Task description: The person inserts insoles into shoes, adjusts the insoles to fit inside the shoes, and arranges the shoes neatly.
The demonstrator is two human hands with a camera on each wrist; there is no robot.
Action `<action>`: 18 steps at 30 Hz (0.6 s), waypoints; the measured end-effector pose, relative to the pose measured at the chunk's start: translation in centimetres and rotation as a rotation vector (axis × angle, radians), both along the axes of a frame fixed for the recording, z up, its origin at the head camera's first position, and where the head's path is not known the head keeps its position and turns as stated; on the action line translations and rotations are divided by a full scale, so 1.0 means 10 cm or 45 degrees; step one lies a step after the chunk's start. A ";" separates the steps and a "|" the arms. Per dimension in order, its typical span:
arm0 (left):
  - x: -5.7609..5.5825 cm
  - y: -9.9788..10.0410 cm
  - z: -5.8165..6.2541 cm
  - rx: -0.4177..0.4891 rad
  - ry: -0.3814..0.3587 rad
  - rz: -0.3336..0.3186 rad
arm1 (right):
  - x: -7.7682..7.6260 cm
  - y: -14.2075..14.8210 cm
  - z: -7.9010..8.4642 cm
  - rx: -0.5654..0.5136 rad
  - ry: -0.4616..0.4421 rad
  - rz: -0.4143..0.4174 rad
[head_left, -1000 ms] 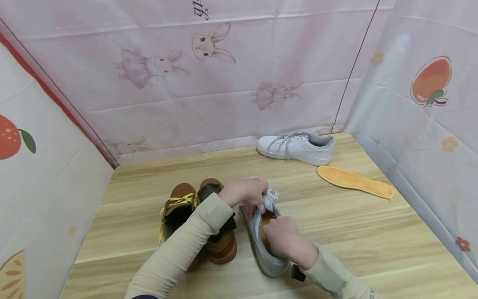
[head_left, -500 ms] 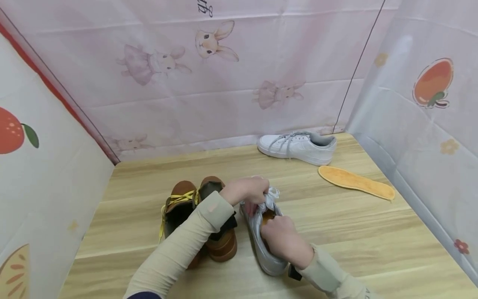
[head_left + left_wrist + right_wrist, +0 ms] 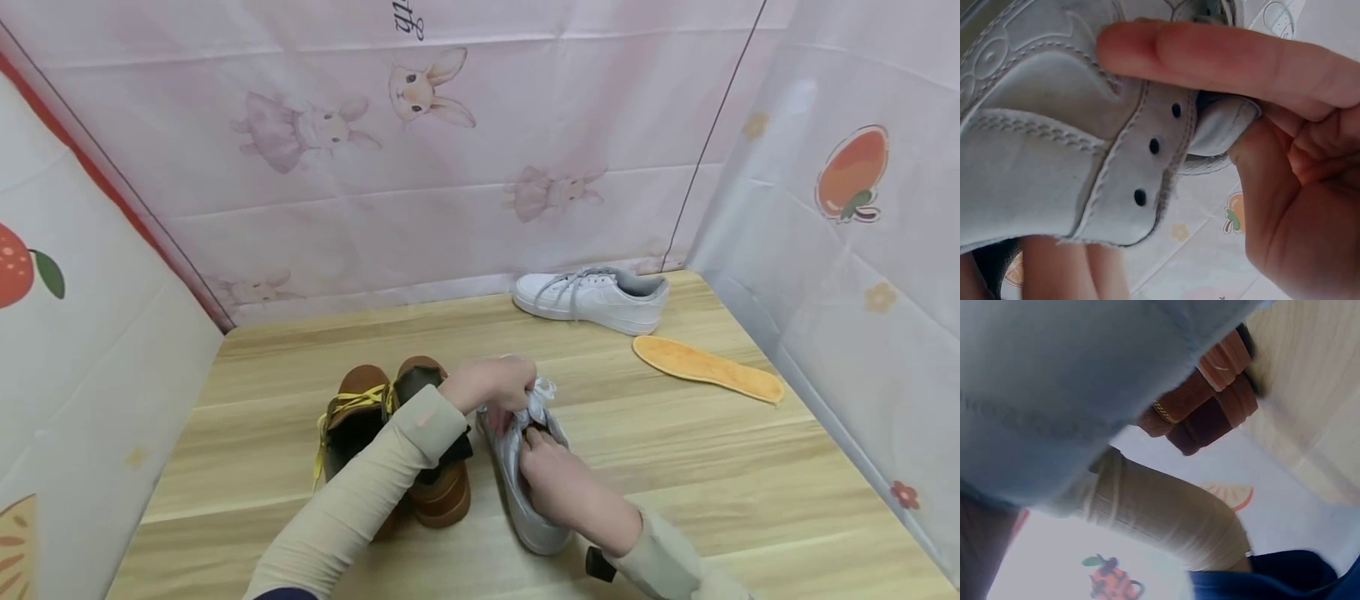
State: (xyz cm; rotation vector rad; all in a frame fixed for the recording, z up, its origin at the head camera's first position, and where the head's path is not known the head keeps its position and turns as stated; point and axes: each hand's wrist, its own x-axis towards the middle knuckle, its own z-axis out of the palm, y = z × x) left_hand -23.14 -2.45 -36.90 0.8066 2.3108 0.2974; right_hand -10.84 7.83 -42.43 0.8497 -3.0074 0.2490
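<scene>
In the head view a white sneaker [image 3: 538,535] with loosened laces [image 3: 545,388] stands between both hands, toe pointing away. My left hand [image 3: 504,385] is at its front, and the left wrist view has the thumb and index finger pinching the sneaker's tongue [image 3: 1213,128] beside the lace holes. My right hand [image 3: 557,487] reaches through the shoe opening towards the toe. Its fingertips are hidden inside, so I cannot tell how they lie on the orange lining there. The right wrist view is largely filled by the sneaker's blurred side [image 3: 1072,381].
A pair of brown boots [image 3: 442,497] with yellow laces stands to the left, partly behind the left sleeve [image 3: 375,492]. At the back is another white sneaker [image 3: 630,312], with an orange insole [image 3: 705,369] lying near it. Printed curtains [image 3: 420,225] border the wooden table [image 3: 675,467].
My right hand has pushed further forward into the sneaker, covering most of the orange patch that showed inside. My left hand keeps its hold at the tongue.
</scene>
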 end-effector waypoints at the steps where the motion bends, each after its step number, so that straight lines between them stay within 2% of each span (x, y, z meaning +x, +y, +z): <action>1: 0.00 0.00 0.00 0.002 0.014 -0.003 | -0.01 -0.01 -0.01 0.003 -0.036 -0.004; 5: 0.00 0.01 -0.01 -0.008 0.097 -0.053 | -0.07 -0.05 -0.06 0.027 -0.152 -0.010; 8: 0.01 0.01 -0.01 -0.025 0.157 -0.096 | -0.10 -0.06 -0.11 0.042 -0.158 -0.001; 13: 0.03 0.01 0.00 -0.016 0.169 -0.106 | -0.12 -0.06 -0.14 0.031 -0.131 0.007; 18: 0.07 0.00 -0.01 0.025 0.156 -0.096 | -0.11 -0.03 -0.11 -0.074 -0.155 -0.036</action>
